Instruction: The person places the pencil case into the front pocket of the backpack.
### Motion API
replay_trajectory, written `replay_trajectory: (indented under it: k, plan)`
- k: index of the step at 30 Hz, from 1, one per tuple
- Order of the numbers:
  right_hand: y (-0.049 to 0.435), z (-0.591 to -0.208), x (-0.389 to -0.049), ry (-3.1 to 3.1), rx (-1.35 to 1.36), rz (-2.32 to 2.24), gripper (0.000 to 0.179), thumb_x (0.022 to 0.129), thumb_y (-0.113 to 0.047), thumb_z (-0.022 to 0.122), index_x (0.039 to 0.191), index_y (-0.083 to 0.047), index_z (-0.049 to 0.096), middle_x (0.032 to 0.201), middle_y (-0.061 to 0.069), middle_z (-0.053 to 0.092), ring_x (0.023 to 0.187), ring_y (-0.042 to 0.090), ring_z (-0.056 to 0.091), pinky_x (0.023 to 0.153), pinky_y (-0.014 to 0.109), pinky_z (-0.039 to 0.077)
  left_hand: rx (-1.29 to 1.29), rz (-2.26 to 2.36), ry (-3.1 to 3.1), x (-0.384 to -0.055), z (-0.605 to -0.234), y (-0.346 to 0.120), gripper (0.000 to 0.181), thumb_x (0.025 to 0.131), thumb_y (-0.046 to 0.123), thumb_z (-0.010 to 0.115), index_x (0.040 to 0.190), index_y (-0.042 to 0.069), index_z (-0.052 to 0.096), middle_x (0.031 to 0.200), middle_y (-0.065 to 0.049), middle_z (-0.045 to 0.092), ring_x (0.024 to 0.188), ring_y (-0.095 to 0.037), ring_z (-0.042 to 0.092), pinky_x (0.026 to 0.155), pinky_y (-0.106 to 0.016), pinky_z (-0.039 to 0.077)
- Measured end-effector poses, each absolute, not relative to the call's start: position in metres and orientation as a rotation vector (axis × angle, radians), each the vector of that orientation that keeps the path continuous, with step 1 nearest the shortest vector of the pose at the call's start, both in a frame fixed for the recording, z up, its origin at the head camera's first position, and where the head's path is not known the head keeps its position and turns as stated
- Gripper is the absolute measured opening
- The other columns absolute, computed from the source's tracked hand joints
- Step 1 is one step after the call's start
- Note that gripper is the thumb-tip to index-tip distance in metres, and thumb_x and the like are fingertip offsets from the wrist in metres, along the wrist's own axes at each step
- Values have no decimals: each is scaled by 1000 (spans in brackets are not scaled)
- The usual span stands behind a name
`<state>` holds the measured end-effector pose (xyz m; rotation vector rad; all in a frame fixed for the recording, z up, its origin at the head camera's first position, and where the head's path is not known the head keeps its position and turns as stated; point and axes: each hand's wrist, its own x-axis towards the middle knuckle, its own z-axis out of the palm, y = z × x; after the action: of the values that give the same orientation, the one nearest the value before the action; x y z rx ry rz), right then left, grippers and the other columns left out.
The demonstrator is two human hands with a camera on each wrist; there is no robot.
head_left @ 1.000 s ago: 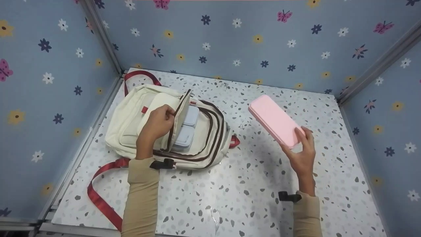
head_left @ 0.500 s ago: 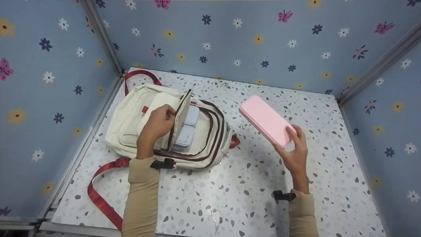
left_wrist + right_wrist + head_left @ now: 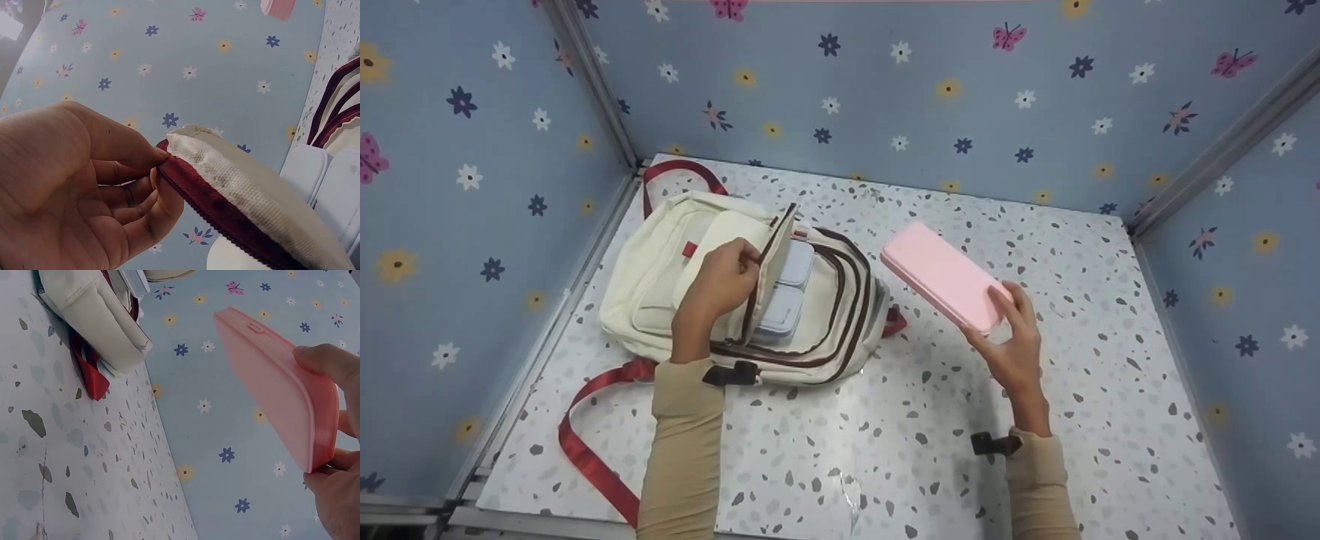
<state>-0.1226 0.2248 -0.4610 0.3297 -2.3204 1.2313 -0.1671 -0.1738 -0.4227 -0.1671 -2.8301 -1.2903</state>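
A cream backpack (image 3: 652, 262) with dark red zips lies on the table, its front pocket unzipped. My left hand (image 3: 720, 281) pinches the zipped edge of the pocket flap (image 3: 236, 197) between thumb and fingers, pulling it up and away. Inside the pocket sit two pale blue cases (image 3: 780, 307), side by side, partly behind the flap. To the right of the backpack, my right hand (image 3: 1012, 345) grips one end of a long pink case (image 3: 945, 277), held tilted above the table. In the right wrist view the pink case (image 3: 270, 377) shows a small clasp on its edge.
A red strap (image 3: 592, 465) trails from the backpack toward the table's front edge, and another red strap (image 3: 682, 169) loops at the back left. Blue flowered panels (image 3: 885, 90) stand around the speckled white table (image 3: 825, 465) on the left, back and right.
My right hand has carried the pink case leftward, closer to the backpack. My left hand and the raised flap have stayed in place.
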Motion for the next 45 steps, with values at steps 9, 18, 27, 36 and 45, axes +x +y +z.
replay_trajectory:
  k: [9,18,27,36,45]
  plan:
    - [214,-464,-125,-2315,420,1245,63,64,0,80,122,5,54,131,25,41,118,38,41,97,20,32,-170,-1303,-2818,-168,-423,-174,18,88,4,45,100,-4,57,89,-15,58,81,-25,53,73,-36,42]
    - [199,-469,-128,-2325,474,1258,62,64,-1,81,121,5,55,131,21,43,118,38,43,97,24,34,-178,-1312,-2810,-167,-423,-173,18,88,4,45,99,-5,56,88,-15,57,80,-25,52,73,-36,41]
    - [179,-477,-128,-2386,483,1293,61,65,-4,81,120,4,56,133,25,41,122,39,40,99,41,37,-179,-1303,-2798,-168,-424,-172,17,88,4,45,98,-5,56,87,-14,57,80,-25,52,73,-36,41]
    - [161,-488,-126,-2420,504,1347,60,66,-4,81,120,3,57,134,25,40,123,37,40,98,45,36,-169,-1304,-2807,-167,-424,-173,17,88,4,45,98,-4,57,86,-14,57,80,-24,52,73,-36,41]
    - [158,-521,-142,-2431,545,1365,62,66,-16,83,121,-5,58,136,18,40,125,31,40,99,45,37,-164,-1301,-2810,-167,-425,-170,18,88,4,46,98,-4,57,88,-15,57,81,-25,52,74,-38,42]
